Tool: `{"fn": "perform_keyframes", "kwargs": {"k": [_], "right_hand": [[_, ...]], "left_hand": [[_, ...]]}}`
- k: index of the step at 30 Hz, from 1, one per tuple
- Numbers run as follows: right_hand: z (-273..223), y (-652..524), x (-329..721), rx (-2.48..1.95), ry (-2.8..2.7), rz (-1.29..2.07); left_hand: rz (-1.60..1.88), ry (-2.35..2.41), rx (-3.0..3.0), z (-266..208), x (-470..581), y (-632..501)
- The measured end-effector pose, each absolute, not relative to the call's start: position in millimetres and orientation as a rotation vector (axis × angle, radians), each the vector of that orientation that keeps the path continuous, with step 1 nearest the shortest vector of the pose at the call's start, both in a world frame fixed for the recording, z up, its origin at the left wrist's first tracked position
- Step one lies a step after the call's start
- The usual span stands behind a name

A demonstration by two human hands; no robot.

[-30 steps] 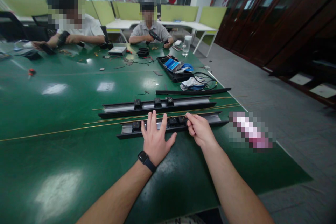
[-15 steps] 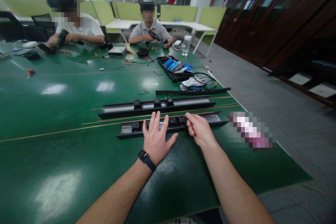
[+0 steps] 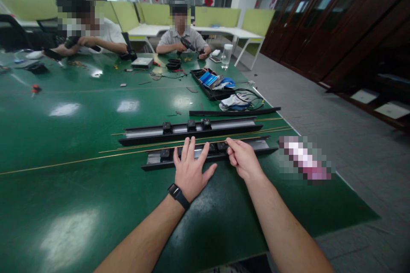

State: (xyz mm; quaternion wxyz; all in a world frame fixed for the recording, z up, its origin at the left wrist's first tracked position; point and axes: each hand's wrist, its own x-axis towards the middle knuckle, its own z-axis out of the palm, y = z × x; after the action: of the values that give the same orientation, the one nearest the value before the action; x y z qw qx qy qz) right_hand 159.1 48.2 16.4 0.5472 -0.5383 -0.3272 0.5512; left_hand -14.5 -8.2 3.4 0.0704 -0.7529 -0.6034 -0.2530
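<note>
My left hand (image 3: 191, 171) lies with fingers spread across the near black channel rail (image 3: 156, 165), a dark watch on its wrist. Its fingertips reach a long, thin brass-coloured rod (image 3: 70, 161) running along the rail's far side. Thumb and forefinger of my right hand (image 3: 243, 158) are pinched on this rod near the rail's right part. Several small black blocks (image 3: 165, 154) sit in the near rail, some covered by my hands. Behind it lies a second black rail (image 3: 141, 140) holding three black blocks (image 3: 191, 125). More thin rods (image 3: 272, 129) lie between the rails.
A black strip (image 3: 233, 112) lies beyond the rails. Past it are white gloves (image 3: 235, 101), cables and a black tray (image 3: 209, 92) with blue items. A blurred pink item (image 3: 304, 160) sits right, by the table edge. Two people (image 3: 184, 40) (image 3: 105, 36) with power drills sit across the table.
My hands stay nearly in place; the left index finger has shifted slightly right. Across the table, the person on the left has moved the drill a little left.
</note>
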Motion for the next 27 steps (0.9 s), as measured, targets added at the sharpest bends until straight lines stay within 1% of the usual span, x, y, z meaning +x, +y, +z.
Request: {"fn": "perform_keyframes", "kwargs": {"k": [27], "right_hand": [[12.6, 50.3, 160.8, -1.265, -0.763, 1.307]], "left_hand": [[-0.802, -1.822, -2.213, -3.7, -14.1, -3.8]]}}
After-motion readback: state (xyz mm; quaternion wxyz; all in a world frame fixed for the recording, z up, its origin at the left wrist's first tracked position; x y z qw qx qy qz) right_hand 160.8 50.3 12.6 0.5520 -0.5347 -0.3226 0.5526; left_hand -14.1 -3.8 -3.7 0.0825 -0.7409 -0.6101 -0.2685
